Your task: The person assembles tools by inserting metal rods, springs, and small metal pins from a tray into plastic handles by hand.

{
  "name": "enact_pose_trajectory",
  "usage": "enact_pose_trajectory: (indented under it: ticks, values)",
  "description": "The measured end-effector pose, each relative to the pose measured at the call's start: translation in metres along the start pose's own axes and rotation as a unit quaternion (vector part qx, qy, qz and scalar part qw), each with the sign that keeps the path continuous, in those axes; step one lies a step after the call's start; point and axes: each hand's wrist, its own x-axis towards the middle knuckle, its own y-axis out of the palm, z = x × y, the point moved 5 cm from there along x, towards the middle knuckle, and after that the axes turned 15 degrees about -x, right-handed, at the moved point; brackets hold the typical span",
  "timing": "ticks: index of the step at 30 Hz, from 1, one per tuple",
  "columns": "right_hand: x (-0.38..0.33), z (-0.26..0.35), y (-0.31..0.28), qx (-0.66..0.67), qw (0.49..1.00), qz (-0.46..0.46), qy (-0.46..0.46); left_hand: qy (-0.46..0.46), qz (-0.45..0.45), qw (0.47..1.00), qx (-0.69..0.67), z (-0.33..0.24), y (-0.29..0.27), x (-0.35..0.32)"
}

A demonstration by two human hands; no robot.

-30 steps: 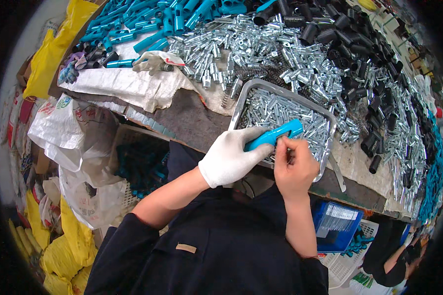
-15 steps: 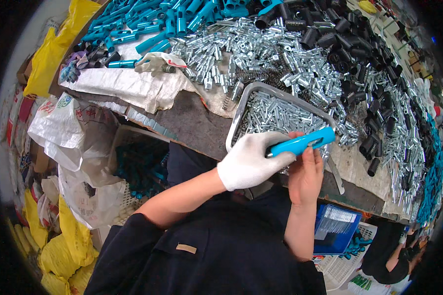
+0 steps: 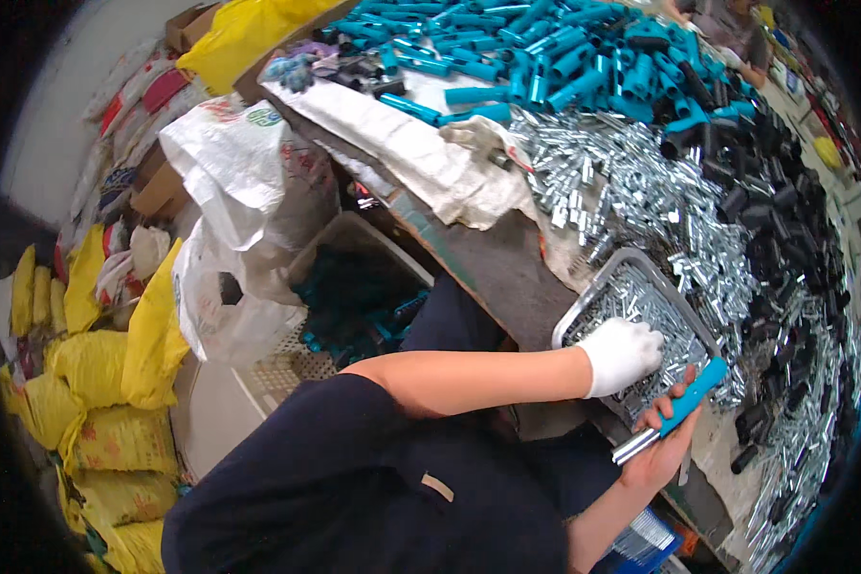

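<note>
My left hand [image 3: 623, 354], in a white glove, reaches into a grey metal tray [image 3: 576, 314] and rests on the small silver metal pieces [image 3: 652, 304] heaped in it. My bare right hand [image 3: 662, 447] is closed around a blue plastic tube [image 3: 694, 395] with a silver metal end [image 3: 633, 447] sticking out toward me. The tube lies slanted just to the right of the tray's near corner.
A workbench carries a big pile of silver pieces [image 3: 641, 182], blue tubes [image 3: 545, 57] at the far side and black tubes [image 3: 775, 230] to the right. A crate of blue parts [image 3: 354, 306] sits under the bench; white [image 3: 249, 182] and yellow sacks [image 3: 115, 373] are stacked on the left.
My left hand has let go of the blue tube and moved into the tray. The right hand now holds the tube alone, lower and nearer me. The view has swung left.
</note>
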Motion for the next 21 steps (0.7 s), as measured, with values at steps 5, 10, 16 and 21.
enact_pose_trajectory:
  ticks: [5,10,16,21]
  values:
    - [-0.009,0.003,0.019,-0.189,0.978,-0.086,0.008,-0.019,-0.073,0.997,-0.024,0.008,-0.012,0.001]
    - [-0.014,-0.005,0.027,-0.255,0.965,-0.062,0.025,-0.006,-0.116,0.993,-0.011,0.004,-0.029,0.003]
    - [-0.011,-0.011,0.014,-0.268,0.958,-0.097,0.014,-0.027,-0.159,0.978,-0.130,-0.003,-0.034,0.002]
    - [-0.008,-0.017,0.003,-0.252,0.956,-0.151,0.004,-0.094,-0.105,0.937,-0.320,-0.011,-0.027,0.001]
